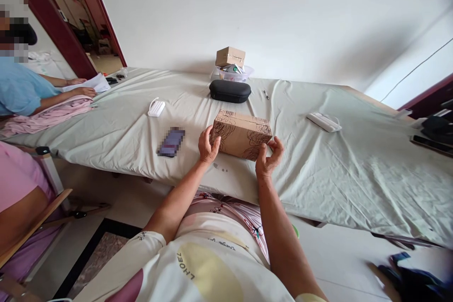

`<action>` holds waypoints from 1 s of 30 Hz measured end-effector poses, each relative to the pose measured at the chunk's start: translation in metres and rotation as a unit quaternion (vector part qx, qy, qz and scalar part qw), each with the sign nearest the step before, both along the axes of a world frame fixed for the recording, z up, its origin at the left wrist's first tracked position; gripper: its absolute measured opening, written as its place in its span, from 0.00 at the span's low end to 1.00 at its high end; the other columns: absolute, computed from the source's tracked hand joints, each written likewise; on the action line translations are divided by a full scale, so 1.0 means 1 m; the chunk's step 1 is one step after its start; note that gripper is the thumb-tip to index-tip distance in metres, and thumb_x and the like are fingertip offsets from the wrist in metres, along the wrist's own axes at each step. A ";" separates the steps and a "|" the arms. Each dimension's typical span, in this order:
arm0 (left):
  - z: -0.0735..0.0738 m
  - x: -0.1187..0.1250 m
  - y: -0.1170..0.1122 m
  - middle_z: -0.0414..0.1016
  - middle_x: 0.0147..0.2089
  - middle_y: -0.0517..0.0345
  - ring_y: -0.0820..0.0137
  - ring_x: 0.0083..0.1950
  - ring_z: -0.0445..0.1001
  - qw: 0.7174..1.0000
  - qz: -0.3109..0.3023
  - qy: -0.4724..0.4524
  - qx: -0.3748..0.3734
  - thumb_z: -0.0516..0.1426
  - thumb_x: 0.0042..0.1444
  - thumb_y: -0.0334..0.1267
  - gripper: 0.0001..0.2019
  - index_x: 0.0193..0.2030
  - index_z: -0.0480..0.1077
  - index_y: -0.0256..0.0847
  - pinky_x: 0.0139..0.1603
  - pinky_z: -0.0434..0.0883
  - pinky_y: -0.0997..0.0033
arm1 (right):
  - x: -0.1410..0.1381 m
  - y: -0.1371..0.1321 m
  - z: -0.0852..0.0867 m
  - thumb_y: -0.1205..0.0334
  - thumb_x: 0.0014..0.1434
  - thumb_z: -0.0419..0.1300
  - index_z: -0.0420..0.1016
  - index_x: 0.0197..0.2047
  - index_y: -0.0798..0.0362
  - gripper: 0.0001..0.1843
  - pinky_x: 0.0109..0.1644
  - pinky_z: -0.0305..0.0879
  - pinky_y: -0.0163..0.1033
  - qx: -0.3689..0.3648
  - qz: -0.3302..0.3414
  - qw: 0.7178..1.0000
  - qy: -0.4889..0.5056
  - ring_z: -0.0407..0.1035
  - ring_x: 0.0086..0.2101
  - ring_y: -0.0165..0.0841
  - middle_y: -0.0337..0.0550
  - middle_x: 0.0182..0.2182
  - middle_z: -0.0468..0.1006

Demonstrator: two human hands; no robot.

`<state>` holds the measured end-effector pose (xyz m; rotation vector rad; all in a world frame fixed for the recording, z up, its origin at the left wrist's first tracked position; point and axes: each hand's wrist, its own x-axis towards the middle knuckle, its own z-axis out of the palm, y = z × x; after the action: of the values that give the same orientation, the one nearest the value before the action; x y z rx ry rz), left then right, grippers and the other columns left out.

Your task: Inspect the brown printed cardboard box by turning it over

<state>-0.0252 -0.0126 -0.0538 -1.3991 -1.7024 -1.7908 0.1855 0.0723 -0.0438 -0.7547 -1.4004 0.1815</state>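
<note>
A brown cardboard box (236, 139) with dark scribbled rings drawn on its corners is between my two hands, near the front edge of the cloth-covered table (191, 170). My left hand (208, 145) grips its left end, with the thumb on the near face. At the right end, my right hand (269, 155) holds the lower near corner between thumb and fingers. The box's underside is hidden, so whether it rests fully on the cloth is unclear. Left of it lies a phone (171, 142), its screen blurred out.
Behind the box sit a black hard case (230, 91), a clear plastic tub (249, 71) and a smaller carton (230, 56). White power banks (156, 108) lie left and right; a pen (266, 95) lies farther back. At left, a person in blue (21, 87) holds paper (101, 82).
</note>
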 end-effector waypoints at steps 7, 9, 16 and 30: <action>0.008 0.005 -0.004 0.72 0.67 0.31 0.53 0.71 0.71 0.993 0.095 0.070 -0.015 0.45 0.73 0.59 0.32 0.69 0.67 0.35 0.72 0.66 0.50 | 0.001 -0.001 0.005 0.47 0.70 0.55 0.73 0.58 0.53 0.23 0.60 0.71 0.57 0.029 -0.050 0.998 -0.040 0.73 0.53 0.44 0.53 0.50 0.76; 0.014 0.011 -0.006 0.69 0.71 0.32 0.51 0.76 0.65 0.987 0.107 0.115 -0.035 0.47 0.73 0.55 0.29 0.68 0.69 0.37 0.76 0.59 0.47 | 0.004 -0.002 0.010 0.46 0.70 0.54 0.73 0.60 0.54 0.25 0.62 0.69 0.60 0.036 -0.086 0.994 -0.052 0.72 0.56 0.46 0.56 0.53 0.76; 0.028 0.045 -0.008 0.63 0.78 0.44 0.50 0.82 0.54 0.971 0.003 0.196 -0.136 0.52 0.71 0.45 0.26 0.74 0.66 0.48 0.81 0.47 0.40 | -0.019 -0.035 0.031 0.51 0.72 0.51 0.73 0.67 0.49 0.26 0.74 0.47 0.68 -0.011 -0.077 0.963 -0.259 0.57 0.71 0.53 0.57 0.67 0.70; 0.040 0.023 -0.002 0.63 0.76 0.44 0.50 0.81 0.55 0.962 -0.022 0.218 -0.164 0.55 0.69 0.41 0.25 0.72 0.65 0.46 0.82 0.46 0.38 | 0.018 0.000 0.018 0.51 0.69 0.54 0.71 0.68 0.49 0.28 0.55 0.76 0.54 -0.082 0.020 0.977 -0.197 0.75 0.51 0.44 0.54 0.54 0.77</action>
<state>-0.0026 -0.0151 -0.0134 -1.8143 -1.7780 -1.1292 0.2033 0.0726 -0.0253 -0.9362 -1.7942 0.1865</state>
